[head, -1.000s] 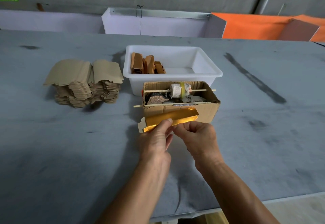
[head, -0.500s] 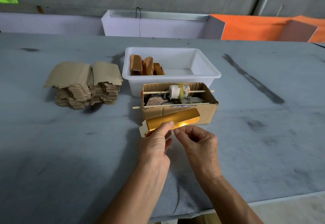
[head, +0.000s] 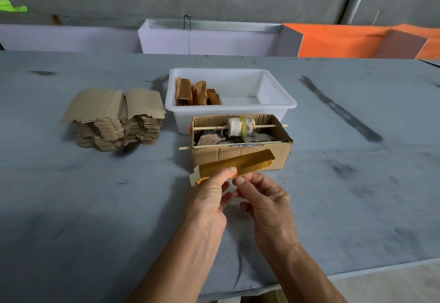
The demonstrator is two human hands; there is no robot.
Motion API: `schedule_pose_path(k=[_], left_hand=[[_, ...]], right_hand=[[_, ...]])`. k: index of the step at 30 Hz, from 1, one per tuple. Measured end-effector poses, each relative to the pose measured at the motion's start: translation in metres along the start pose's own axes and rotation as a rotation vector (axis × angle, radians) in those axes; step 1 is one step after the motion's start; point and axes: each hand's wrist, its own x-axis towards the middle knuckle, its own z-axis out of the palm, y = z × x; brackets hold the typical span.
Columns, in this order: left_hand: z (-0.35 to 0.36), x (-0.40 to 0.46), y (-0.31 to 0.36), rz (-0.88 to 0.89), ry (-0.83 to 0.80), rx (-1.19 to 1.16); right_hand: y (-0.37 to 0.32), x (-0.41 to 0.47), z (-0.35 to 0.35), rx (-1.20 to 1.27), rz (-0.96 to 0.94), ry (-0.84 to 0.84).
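A long gold-foil card blank (head: 247,162), partly folded, is held just above the grey table in front of a cardboard box (head: 240,157). My left hand (head: 209,198) pinches its lower edge near the middle, thumb on top. My right hand (head: 264,198) meets it there, its fingertips at the card's lower edge beside the left thumb. The box holds two wooden sticks, a cloth-wrapped roll (head: 240,125) on the rear stick, and dark scraps.
A white plastic tub (head: 273,93) behind the box holds several folded brown pieces (head: 197,93). A stack of flat kraft card blanks (head: 114,117) lies at the left. White and orange panels stand beyond the table's far edge. The near edge runs bottom right.
My right hand has drawn back from the card's right part toward the left thumb. The card has tilted slightly, its right end higher.
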Motion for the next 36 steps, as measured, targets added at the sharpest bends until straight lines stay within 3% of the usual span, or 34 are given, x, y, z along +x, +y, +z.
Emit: schedule_pose_path(k=[12, 18, 24, 36], left_hand=[[-0.004, 0.002, -0.007, 0.231, 0.071, 0.088], [-0.004, -0.001, -0.005, 0.337, 0.04, 0.157], [-0.006, -0.003, -0.005, 0.298, -0.024, 0.12], [-0.013, -0.01, -0.011, 0.235, -0.135, 0.133]], right_hand=[[-0.017, 0.009, -0.004, 0.158, 0.282, 0.041], [-0.017, 0.012, 0.0, 0.167, 0.334, 0.087], [-0.013, 0.012, 0.002, 0.319, 0.4, 0.072], [-0.012, 0.012, 0.008, 0.19, 0.295, 0.286]])
